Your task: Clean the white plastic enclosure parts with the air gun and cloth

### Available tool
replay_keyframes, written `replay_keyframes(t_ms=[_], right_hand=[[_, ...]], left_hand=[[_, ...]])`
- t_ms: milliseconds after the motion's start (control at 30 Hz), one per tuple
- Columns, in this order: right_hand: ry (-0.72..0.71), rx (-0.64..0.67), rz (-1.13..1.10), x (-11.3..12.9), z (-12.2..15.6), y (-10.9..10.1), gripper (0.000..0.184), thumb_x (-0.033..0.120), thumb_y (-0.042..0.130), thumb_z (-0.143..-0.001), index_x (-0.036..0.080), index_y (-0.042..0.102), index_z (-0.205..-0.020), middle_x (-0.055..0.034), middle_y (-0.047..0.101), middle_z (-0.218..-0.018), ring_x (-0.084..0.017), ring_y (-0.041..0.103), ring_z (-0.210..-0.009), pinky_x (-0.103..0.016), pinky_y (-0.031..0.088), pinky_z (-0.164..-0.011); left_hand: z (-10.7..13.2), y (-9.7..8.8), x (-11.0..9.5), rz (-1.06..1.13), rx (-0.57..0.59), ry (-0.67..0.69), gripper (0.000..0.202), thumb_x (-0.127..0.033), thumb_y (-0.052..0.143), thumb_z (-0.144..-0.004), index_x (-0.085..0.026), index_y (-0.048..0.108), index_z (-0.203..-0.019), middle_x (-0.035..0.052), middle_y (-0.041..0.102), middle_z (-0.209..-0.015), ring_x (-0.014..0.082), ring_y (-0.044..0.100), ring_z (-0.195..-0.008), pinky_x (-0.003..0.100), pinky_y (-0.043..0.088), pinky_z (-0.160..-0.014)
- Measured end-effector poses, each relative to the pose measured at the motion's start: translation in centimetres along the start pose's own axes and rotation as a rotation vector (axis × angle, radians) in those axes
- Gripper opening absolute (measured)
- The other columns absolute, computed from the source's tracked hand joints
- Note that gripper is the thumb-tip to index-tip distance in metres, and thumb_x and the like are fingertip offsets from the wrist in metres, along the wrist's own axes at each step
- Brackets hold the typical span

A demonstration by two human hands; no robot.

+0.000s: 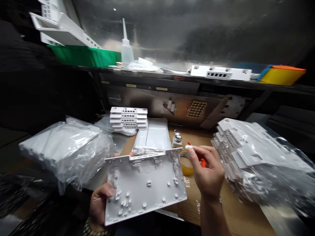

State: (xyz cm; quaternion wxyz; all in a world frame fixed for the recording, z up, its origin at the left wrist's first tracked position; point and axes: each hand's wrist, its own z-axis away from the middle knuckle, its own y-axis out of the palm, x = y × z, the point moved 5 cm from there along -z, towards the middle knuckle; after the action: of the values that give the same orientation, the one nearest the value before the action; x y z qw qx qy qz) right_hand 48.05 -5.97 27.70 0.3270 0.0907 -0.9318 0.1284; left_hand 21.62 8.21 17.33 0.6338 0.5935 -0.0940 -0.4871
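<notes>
My left hand [101,200] grips the left edge of a white plastic housing panel [147,193], thumb on its inner face and fingertips showing over the top edge. The panel is tilted, its inner side with several small posts and clips facing me. Just off its upper right corner, my right hand [209,167] is closed in a pinch, with a small white piece [189,148] at the fingertips; its kind I cannot make out. Behind that hand, a roll of yellow tape [187,167] lies partly hidden, and an orange object [203,163] shows between the fingers.
Bagged white housings lie at left [66,141] and right [265,144]. Behind the panel are a housing stack [128,118], flat white packs [154,134] and a metal-capped bottle [177,141]. The shelf above bears a green bin [83,56], a squeeze bottle [126,52] and a yellow container [282,76].
</notes>
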Motion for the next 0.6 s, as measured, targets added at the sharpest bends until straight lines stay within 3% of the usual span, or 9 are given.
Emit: replay_keyframes(t_ms=[100,233,400,500,600], right_hand=[[0.013,0.092,0.058,-1.4,-0.1,0.3,0.012,0.031,0.073,-0.092,0.021,0.077,-0.093,-0.0024,0.065,-0.088,-0.014,0.056,-0.072,-0.031,0.046,-0.065],[0.038,0.072,0.091,-2.2,0.0,0.8,0.016,0.037,0.074,-0.09,0.021,0.078,-0.092,-0.0035,0.067,-0.088,-0.016,0.058,-0.072,-0.033,0.046,-0.065],[-0.083,0.154,-0.138,3.6,1.4,3.2,0.004,0.022,0.072,-0.092,0.022,0.075,-0.095,-0.0036,0.064,-0.09,-0.016,0.058,-0.074,-0.032,0.05,-0.067],[-0.124,0.221,-0.255,7.6,2.4,5.1,0.009,0.015,0.068,-0.092,0.022,0.073,-0.097,-0.0037,0.063,-0.09,-0.015,0.06,-0.075,-0.031,0.052,-0.066],[-0.179,0.251,-0.315,9.5,3.3,6.5,0.015,0.01,0.067,-0.091,0.021,0.072,-0.1,-0.0029,0.063,-0.089,-0.015,0.061,-0.076,-0.03,0.053,-0.069]], left_hand=[[0.0,2.0,0.4,-0.058,0.055,-0.033,0.07,-0.008,0.063,-0.053,-0.022,0.076,-0.121,0.0077,0.081,-0.096,0.0427,0.075,-0.097,0.057,0.063,-0.088],[0.3,2.9,0.8,-0.07,-0.025,0.019,0.074,-0.009,0.062,-0.054,-0.02,0.072,-0.126,0.0091,0.08,-0.105,0.0411,0.075,-0.096,0.056,0.062,-0.088],[0.7,4.1,1.7,-0.16,-0.041,0.191,0.089,0.0,0.064,-0.061,-0.033,0.056,-0.144,0.0047,0.075,-0.122,0.0306,0.075,-0.099,0.047,0.061,-0.092],[0.9,5.1,2.7,-0.178,-0.077,0.186,0.093,0.001,0.066,-0.063,-0.037,0.053,-0.146,0.0022,0.074,-0.125,0.0267,0.074,-0.102,0.04,0.06,-0.093],[1.0,6.0,3.3,-0.187,-0.112,0.191,0.093,0.0,0.068,-0.062,-0.036,0.053,-0.146,0.0011,0.072,-0.129,0.0258,0.072,-0.107,0.034,0.057,-0.096]])
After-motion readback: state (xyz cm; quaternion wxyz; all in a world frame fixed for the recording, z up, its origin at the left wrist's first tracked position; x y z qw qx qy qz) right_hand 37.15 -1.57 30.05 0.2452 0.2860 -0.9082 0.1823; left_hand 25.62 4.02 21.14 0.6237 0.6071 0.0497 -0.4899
